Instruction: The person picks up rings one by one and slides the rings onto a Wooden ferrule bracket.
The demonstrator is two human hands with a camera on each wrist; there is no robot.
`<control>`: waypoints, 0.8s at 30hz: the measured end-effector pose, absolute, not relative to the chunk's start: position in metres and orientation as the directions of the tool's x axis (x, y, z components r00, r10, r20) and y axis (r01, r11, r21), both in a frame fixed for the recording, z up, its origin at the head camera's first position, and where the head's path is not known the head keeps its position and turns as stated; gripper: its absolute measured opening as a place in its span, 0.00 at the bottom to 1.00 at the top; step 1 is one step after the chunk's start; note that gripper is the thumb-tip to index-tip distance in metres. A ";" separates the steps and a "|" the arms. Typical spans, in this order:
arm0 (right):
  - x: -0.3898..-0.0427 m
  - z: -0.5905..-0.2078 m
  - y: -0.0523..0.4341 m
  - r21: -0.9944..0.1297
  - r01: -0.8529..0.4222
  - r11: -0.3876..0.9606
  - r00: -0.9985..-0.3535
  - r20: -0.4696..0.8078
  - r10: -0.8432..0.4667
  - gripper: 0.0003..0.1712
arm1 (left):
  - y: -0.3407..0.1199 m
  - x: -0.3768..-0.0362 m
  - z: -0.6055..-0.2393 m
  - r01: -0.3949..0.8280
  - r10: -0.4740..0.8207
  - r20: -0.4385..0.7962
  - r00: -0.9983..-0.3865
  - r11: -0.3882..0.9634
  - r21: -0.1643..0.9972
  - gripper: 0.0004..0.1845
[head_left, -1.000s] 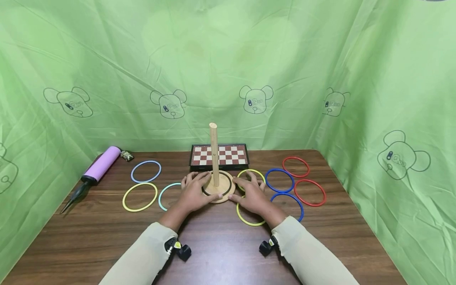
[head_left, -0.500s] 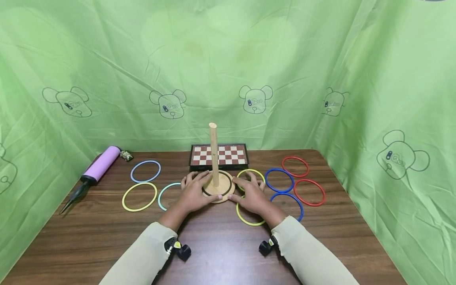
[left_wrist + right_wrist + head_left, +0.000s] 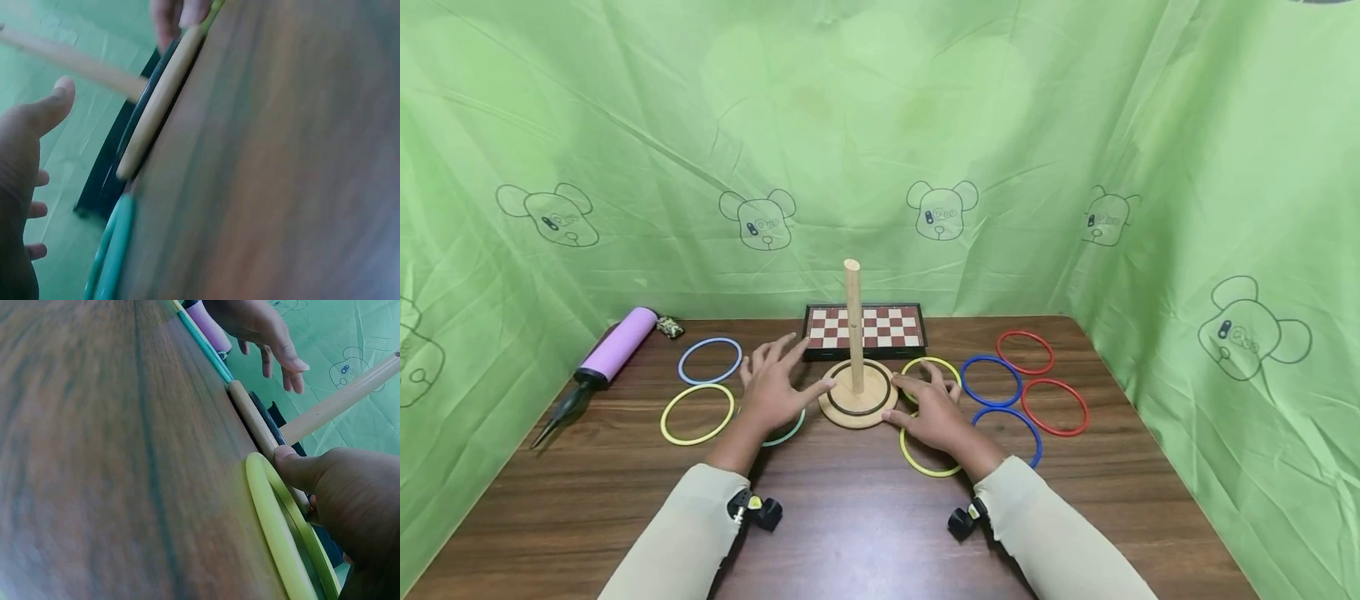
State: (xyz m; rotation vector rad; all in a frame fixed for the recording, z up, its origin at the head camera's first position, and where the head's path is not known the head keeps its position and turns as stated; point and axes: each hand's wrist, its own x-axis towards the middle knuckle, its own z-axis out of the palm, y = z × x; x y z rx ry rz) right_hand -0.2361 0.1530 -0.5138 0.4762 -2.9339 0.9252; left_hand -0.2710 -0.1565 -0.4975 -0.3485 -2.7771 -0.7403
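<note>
A wooden ring-toss stand (image 3: 854, 333) has an upright peg on a round base, with a black ring (image 3: 837, 406) lying around the peg's foot. My right hand (image 3: 932, 410) holds the base's right edge, its thumb on the rim (image 3: 289, 464) in the right wrist view. To the left of the base, my left hand (image 3: 775, 392) is raised with fingers spread, holding nothing; its thumb points at the base. Beneath the left hand lies a turquoise ring (image 3: 787, 432), partly hidden. Two yellow rings (image 3: 927, 472) lie under the right hand and wrist, also partly covered.
A chessboard (image 3: 891, 327) sits behind the stand. At left lie a light blue ring (image 3: 681, 367), a yellow ring (image 3: 664, 417), a purple hand pump (image 3: 620, 342) and a small crumpled packet (image 3: 670, 327). Two blue rings (image 3: 964, 379) and two red rings (image 3: 1086, 417) are at right.
My left hand has let go of the base's left side, moving left and up with its fingers spreading over the turquoise ring. The right hand and the stand stay put.
</note>
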 end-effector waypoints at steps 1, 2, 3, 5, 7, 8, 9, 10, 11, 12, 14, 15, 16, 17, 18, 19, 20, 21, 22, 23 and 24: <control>-0.236 -0.514 0.153 -0.555 -0.294 0.778 -0.953 0.114 -0.280 0.38 | -0.161 -0.273 -0.497 0.276 0.150 0.294 -0.944 0.845 0.458 0.52; -0.236 -0.514 0.153 -0.556 -0.292 0.778 -0.954 0.110 -0.279 0.38 | -0.166 -0.275 -0.498 0.264 0.138 0.290 -0.947 0.849 0.458 0.51; -0.236 -0.514 0.153 -0.555 -0.291 0.779 -0.954 0.109 -0.279 0.38 | -0.170 -0.276 -0.497 0.253 0.130 0.285 -0.950 0.854 0.454 0.51; -0.236 -0.514 0.153 -0.554 -0.290 0.780 -0.955 0.110 -0.277 0.37 | -0.176 -0.277 -0.495 0.232 0.123 0.258 -0.958 0.864 0.447 0.52; -0.236 -0.514 0.153 -0.552 -0.290 0.782 -0.955 0.112 -0.275 0.38 | -0.182 -0.278 -0.494 0.225 0.131 0.236 -0.963 0.873 0.433 0.53; -0.236 -0.514 0.153 -0.552 -0.289 0.782 -0.955 0.112 -0.274 0.38 | -0.185 -0.276 -0.493 0.225 0.138 0.226 -0.964 0.877 0.425 0.53; -0.237 -0.513 0.152 -0.552 -0.290 0.781 -0.955 0.114 -0.274 0.38 | -0.188 -0.275 -0.491 0.227 0.146 0.217 -0.965 0.880 0.417 0.54; -0.237 -0.513 0.152 -0.554 -0.290 0.780 -0.955 0.114 -0.274 0.38 | -0.190 -0.274 -0.490 0.232 0.156 0.210 -0.965 0.883 0.408 0.54; -0.237 -0.513 0.152 -0.554 -0.290 0.780 -0.955 0.113 -0.274 0.38 | -0.193 -0.272 -0.490 0.241 0.169 0.209 -0.963 0.886 0.396 0.55; -0.237 -0.512 0.152 -0.556 -0.289 0.779 -0.955 0.112 -0.274 0.38 | -0.195 -0.270 -0.489 0.249 0.180 0.207 -0.962 0.889 0.384 0.55; -0.237 -0.512 0.152 -0.557 -0.291 0.778 -0.954 0.111 -0.277 0.38 | -0.200 -0.266 -0.489 0.263 0.200 0.202 -0.959 0.896 0.358 0.55; -0.237 -0.512 0.152 -0.558 -0.291 0.777 -0.954 0.110 -0.278 0.38 | -0.203 -0.264 -0.490 0.269 0.209 0.201 -0.957 0.899 0.346 0.55; -0.237 -0.512 0.152 -0.558 -0.290 0.777 -0.954 0.107 -0.279 0.38 | -0.205 -0.262 -0.491 0.275 0.218 0.198 -0.956 0.901 0.335 0.55; -0.237 -0.512 0.152 -0.557 -0.291 0.778 -0.954 0.107 -0.280 0.38 | -0.208 -0.260 -0.492 0.283 0.227 0.199 -0.953 0.901 0.329 0.55; -0.237 -0.512 0.152 -0.556 -0.291 0.778 -0.954 0.107 -0.281 0.38 | -0.210 -0.258 -0.493 0.290 0.235 0.199 -0.951 0.900 0.326 0.55; -0.237 -0.512 0.153 -0.555 -0.293 0.778 -0.954 0.108 -0.281 0.38 | -0.212 -0.255 -0.494 0.299 0.243 0.202 -0.949 0.898 0.323 0.55; -0.237 -0.512 0.153 -0.556 -0.293 0.778 -0.953 0.109 -0.281 0.38 | -0.214 -0.253 -0.495 0.308 0.252 0.206 -0.946 0.896 0.320 0.54; -0.236 -0.512 0.154 -0.558 -0.294 0.776 -0.953 0.112 -0.281 0.38 | -0.216 -0.251 -0.497 0.316 0.260 0.207 -0.943 0.894 0.317 0.54; -0.236 -0.512 0.153 -0.559 -0.296 0.774 -0.953 0.115 -0.282 0.38 | -0.218 -0.248 -0.498 0.322 0.266 0.209 -0.941 0.893 0.314 0.54; -0.236 -0.512 0.153 -0.560 -0.297 0.773 -0.952 0.116 -0.282 0.38 | -0.220 -0.245 -0.499 0.326 0.270 0.211 -0.940 0.893 0.310 0.54; -0.236 -0.512 0.153 -0.562 -0.298 0.771 -0.952 0.117 -0.282 0.38 | -0.222 -0.242 -0.501 0.327 0.272 0.210 -0.939 0.896 0.302 0.54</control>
